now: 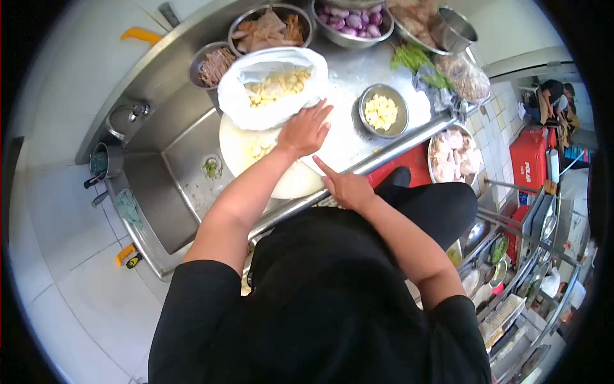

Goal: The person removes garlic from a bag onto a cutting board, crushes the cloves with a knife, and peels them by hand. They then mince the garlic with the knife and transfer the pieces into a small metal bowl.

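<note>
My left hand (306, 130) lies palm down with its fingers stretched out, over the right part of a round white cutting board (293, 187), beside the bag. My right hand (350, 189) is at the board's near right edge, index finger extended and the other fingers curled under. What it grips is hidden; a thin pale edge shows by the fingertip. Peeled garlic cloves (259, 148) lie on the board left of my left wrist. An open white plastic bag (240, 110) of garlic cloves stands at the board's far side. A steel bowl (401, 123) holds garlic pieces to the right.
A steel sink basin (157, 198) is on the left, with a faucet (131, 114). Bowls of red onions (353, 24) and pale pieces (268, 31) line the back. Raw meat (455, 153) fills a bowl at right. A rack (511, 256) stands behind; people are far right.
</note>
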Demonstrator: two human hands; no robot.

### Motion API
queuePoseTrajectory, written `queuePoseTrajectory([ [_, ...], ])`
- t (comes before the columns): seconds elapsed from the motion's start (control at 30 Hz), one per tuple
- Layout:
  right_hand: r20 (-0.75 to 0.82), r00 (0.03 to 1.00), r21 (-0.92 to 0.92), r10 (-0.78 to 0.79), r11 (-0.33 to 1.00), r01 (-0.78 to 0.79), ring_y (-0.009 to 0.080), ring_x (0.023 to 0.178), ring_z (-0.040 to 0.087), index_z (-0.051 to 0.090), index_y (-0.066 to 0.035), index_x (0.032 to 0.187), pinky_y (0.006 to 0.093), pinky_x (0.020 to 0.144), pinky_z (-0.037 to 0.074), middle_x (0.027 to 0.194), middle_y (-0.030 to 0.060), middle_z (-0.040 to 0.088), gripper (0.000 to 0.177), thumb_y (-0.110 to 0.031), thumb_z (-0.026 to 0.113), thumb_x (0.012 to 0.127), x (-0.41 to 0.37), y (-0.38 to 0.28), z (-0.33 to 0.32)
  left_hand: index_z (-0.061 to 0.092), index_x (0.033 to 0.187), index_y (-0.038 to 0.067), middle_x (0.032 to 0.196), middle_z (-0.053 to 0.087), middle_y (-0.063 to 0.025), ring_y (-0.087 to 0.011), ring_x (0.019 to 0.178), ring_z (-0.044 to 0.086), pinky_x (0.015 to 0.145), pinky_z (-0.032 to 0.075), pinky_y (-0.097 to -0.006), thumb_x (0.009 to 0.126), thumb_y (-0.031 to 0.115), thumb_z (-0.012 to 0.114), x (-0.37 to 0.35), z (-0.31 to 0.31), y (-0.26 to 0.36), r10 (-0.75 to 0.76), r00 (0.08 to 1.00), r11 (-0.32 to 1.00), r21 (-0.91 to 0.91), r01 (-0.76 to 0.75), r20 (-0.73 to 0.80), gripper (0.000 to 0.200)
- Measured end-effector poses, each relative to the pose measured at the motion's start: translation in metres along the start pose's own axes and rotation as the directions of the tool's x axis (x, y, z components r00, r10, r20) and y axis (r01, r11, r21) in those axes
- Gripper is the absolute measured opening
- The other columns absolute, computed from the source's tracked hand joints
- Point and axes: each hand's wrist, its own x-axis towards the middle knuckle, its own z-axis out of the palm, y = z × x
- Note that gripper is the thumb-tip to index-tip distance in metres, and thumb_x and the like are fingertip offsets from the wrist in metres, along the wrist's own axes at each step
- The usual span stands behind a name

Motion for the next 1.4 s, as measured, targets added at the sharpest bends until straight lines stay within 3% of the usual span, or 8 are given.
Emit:
queuePoseTrajectory([
  [0.3, -0.148, 0.989, 0.273, 0.0, 0.961, 0.04, 0.0528, 0.101, 0.072, 0.027, -0.031, 0.174, 0.059, 0.094, 0.056, 0.104, 0.0334, 0.075, 0.07, -0.042, 0.055, 0.111, -0.027, 0.001, 0.001, 0.077, 0.119, 0.003, 0.123, 0.076, -0.0168, -0.0374, 0.119, 0.069, 0.104, 0.055, -0.0451, 0.094, 0.008, 0.069, -0.058, -0.034, 0.003, 0.119, 0.939, 0.976, -0.136, -0.17, -0.321, 0.027],
  [0.4, -0.113, 0.99, 0.432, 0.08, 0.901, -0.023, 0.0519, 0.116, 0.07, 0.024, -0.025, 0.175, 0.0545, 0.105, 0.053, 0.12, 0.0382, 0.072, 0.078, -0.038, 0.062, 0.108, -0.038, -0.007, -0.011, 0.078, 0.118, 0.007, 0.116, 0.076, -0.0149, -0.0368, 0.109, 0.071, 0.098, 0.058, -0.0443, 0.09, 0.01, 0.071, -0.107, -0.074, -0.04, -0.232, 0.914, 0.971, -0.129, 0.2, -0.334, 0.028],
  [0.5, -0.118, 0.988, 0.53, 0.096, 0.848, -0.019, 0.0528, 0.12, 0.068, 0.024, -0.019, 0.175, 0.0511, 0.108, 0.051, 0.128, 0.0412, 0.068, 0.083, -0.029, 0.066, 0.105, -0.042, -0.01, -0.009, 0.071, 0.136, 0.009, 0.136, 0.068, -0.0167, -0.0376, 0.125, 0.062, 0.111, 0.049, -0.0457, 0.091, 0.015, 0.076, -0.136, -0.09, -0.049, -0.227, 0.964, 0.972, 0.034, 0.234, -0.138, 0.046],
  [0.77, -0.134, 0.986, 0.451, 0.103, 0.892, -0.032, 0.0566, 0.11, 0.069, 0.02, -0.022, 0.175, 0.0576, 0.102, 0.052, 0.114, 0.0392, 0.072, 0.082, -0.033, 0.063, 0.106, -0.048, -0.016, 0.006, 0.064, 0.148, 0.007, 0.142, 0.066, -0.0171, -0.037, 0.132, 0.059, 0.118, 0.046, -0.046, 0.093, 0.013, 0.076, -0.15, -0.026, -0.033, -0.152, 0.988, 0.984, -0.091, 0.151, -0.007, 0.056],
  [1.07, -0.113, 0.993, 0.249, 0.027, 0.969, 0.002, 0.0509, 0.087, 0.073, 0.024, -0.031, 0.174, 0.0589, 0.083, 0.057, 0.092, 0.0307, 0.075, 0.068, -0.04, 0.053, 0.113, -0.046, -0.033, 0.004, 0.072, 0.131, 0.003, 0.135, 0.073, -0.0153, -0.0262, 0.118, 0.071, 0.098, 0.057, -0.0379, 0.088, 0.001, 0.067, -0.129, -0.076, -0.015, -0.21, 0.899, 0.967, -0.214, 0.134, -0.385, 0.044],
  [1.1, -0.092, 0.995, 0.225, 0.022, 0.974, -0.001, 0.0507, 0.085, 0.074, 0.025, -0.032, 0.174, 0.0591, 0.081, 0.058, 0.091, 0.0302, 0.075, 0.066, -0.043, 0.051, 0.114, -0.042, -0.035, 0.004, 0.072, 0.124, 0.003, 0.125, 0.075, -0.0165, -0.0342, 0.114, 0.07, 0.096, 0.057, -0.0429, 0.088, 0.003, 0.069, -0.114, -0.077, -0.005, -0.166, 0.893, 0.97, -0.231, 0.072, -0.418, 0.036],
  [1.2, -0.109, 0.994, 0.154, -0.011, 0.988, 0.028, 0.0489, 0.075, 0.073, 0.025, -0.033, 0.174, 0.0605, 0.073, 0.059, 0.084, 0.0272, 0.075, 0.064, -0.043, 0.048, 0.114, -0.031, -0.034, 0.019, 0.073, 0.122, 0.004, 0.126, 0.074, -0.0173, -0.0373, 0.117, 0.068, 0.103, 0.054, -0.0463, 0.091, 0.009, 0.07, -0.077, -0.054, -0.002, 0.037, 0.939, 0.988, -0.126, -0.084, -0.343, 0.031],
  [1.4, -0.08, 0.997, -0.002, -0.01, 1.0, 0.009, 0.0443, 0.07, 0.075, 0.024, -0.037, 0.174, 0.0601, 0.069, 0.06, 0.08, 0.0253, 0.075, 0.065, -0.045, 0.049, 0.114, -0.026, -0.032, 0.023, 0.067, 0.136, 0.004, 0.15, 0.06, -0.0213, -0.0418, 0.141, 0.053, 0.124, 0.038, -0.0519, 0.1, 0.031, 0.07, -0.057, -0.007, 0.003, 0.081, 0.988, 0.996, 0.04, -0.076, -0.132, 0.046],
])
